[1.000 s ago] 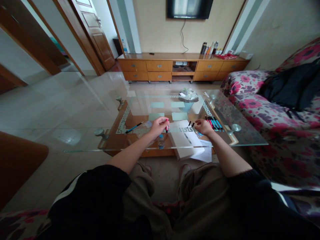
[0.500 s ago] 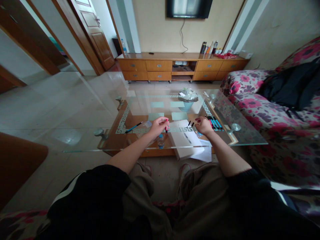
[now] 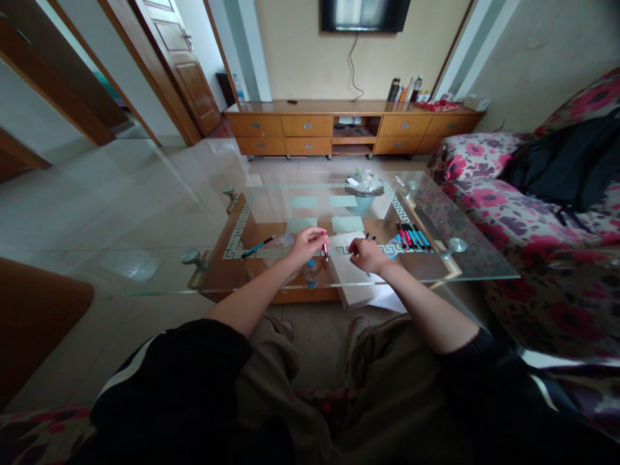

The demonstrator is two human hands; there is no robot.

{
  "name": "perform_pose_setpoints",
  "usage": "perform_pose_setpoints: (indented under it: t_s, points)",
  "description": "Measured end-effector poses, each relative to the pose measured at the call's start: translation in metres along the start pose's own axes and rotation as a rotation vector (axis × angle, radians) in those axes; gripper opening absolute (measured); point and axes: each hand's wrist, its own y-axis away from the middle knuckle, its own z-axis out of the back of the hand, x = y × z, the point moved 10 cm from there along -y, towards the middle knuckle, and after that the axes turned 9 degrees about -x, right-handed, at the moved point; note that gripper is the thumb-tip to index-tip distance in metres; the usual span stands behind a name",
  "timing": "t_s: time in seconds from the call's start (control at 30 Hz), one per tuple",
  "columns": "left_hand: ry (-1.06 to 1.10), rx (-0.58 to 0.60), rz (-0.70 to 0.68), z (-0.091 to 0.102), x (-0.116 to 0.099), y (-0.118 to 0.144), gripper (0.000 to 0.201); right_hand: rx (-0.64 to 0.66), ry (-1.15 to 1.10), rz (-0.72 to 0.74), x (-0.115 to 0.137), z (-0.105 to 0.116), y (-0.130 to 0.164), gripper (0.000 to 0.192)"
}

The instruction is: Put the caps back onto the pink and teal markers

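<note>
In the head view, the left hand [image 3: 307, 244] is over the near half of the glass counter [image 3: 227, 271], its fingers clamped on the upper part of a red pen [image 3: 325, 250], which points downward with a slight tilt toward the counter's near edge. The right hand [image 3: 368, 256] is just beside it, toward the counter's right edge, fingers bent inward; I cannot tell whether they meet or hold anything. Just past that hand, toward the far edge, two short black pieces [image 3: 373, 237] partly show. A row of red, blue and black pens [image 3: 415, 237] lies near the right edge, and a blue pen [image 3: 258, 247] lies slantwise toward the near left corner; any lettering on their barrels is too small to read. Through the glass, near the front edge, show a white box [image 3: 341, 279] and a blue-capped bottle [image 3: 310, 276], their print likewise unreadable. Beyond the far edge, bottles [image 3: 417, 89] stand on a wooden cabinet [image 3: 307, 126], their labels too small to make out.
</note>
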Motion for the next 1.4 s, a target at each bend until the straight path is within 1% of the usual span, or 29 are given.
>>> perform_pose_setpoints:
  t_s: [0.1,0.23,0.33,0.5,0.63,0.77,0.83,0.93,0.97,1.03,1.1,1.13,1.2,1.23,1.3,1.37,1.4]
  points:
    - [-0.013,-0.009,-0.016,0.000,0.004,-0.002,0.043,0.042,0.074,-0.044,0.000,-0.013,0.001,0.024]
    - [-0.015,0.007,-0.031,-0.001,0.005,-0.003,0.042,0.060,0.132,-0.128,-0.012,-0.019,0.000,0.027]
    - [0.002,0.017,-0.021,-0.001,0.004,-0.003,0.043,0.078,0.147,-0.159,-0.016,-0.020,0.000,0.027]
    - [0.031,0.044,0.031,-0.004,0.005,0.000,0.048,0.072,0.158,-0.154,-0.014,-0.016,0.000,0.031]
    - [0.031,0.059,0.036,-0.005,0.005,0.001,0.049,0.095,0.191,-0.133,-0.010,-0.013,0.001,0.034]
    - [0.048,0.063,0.027,-0.006,0.004,0.000,0.043,0.103,0.193,-0.123,-0.006,-0.013,0.002,0.040]
    - [0.061,0.067,0.037,-0.007,0.005,-0.001,0.039,0.069,0.153,-0.116,-0.002,-0.010,0.000,0.034]
    - [0.076,0.083,0.051,-0.008,0.005,-0.001,0.037,-0.041,0.017,-0.119,0.004,0.002,-0.005,0.013]
    - [0.086,0.080,0.053,-0.008,0.005,-0.001,0.038,-0.077,-0.043,-0.135,0.003,0.005,-0.006,0.012]
    - [0.117,0.063,0.061,-0.007,0.005,-0.002,0.039,-0.099,-0.199,-0.194,0.000,0.005,-0.006,0.022]
    - [0.158,0.041,0.076,-0.005,0.007,-0.002,0.040,-0.047,-0.437,-0.249,-0.002,-0.005,-0.006,0.029]
    - [0.177,0.033,0.084,-0.004,0.007,-0.003,0.040,-0.006,-0.583,-0.265,0.000,-0.013,-0.005,0.030]
    - [0.207,0.023,0.096,-0.004,0.007,-0.003,0.040,0.064,-0.863,-0.293,0.006,-0.025,-0.003,0.022]
    - [0.222,0.021,0.098,-0.004,0.006,-0.003,0.039,0.079,-0.968,-0.313,0.008,-0.029,-0.003,0.016]
    - [0.255,0.020,0.102,-0.004,0.003,-0.002,0.038,0.075,-1.088,-0.372,0.008,-0.035,-0.002,0.009]
    - [0.292,0.018,0.107,-0.006,-0.001,0.000,0.037,0.071,-1.142,-0.417,0.008,-0.038,0.000,0.006]
    - [0.308,0.018,0.110,-0.007,-0.003,0.001,0.037,0.082,-1.163,-0.418,0.011,-0.039,0.000,0.009]
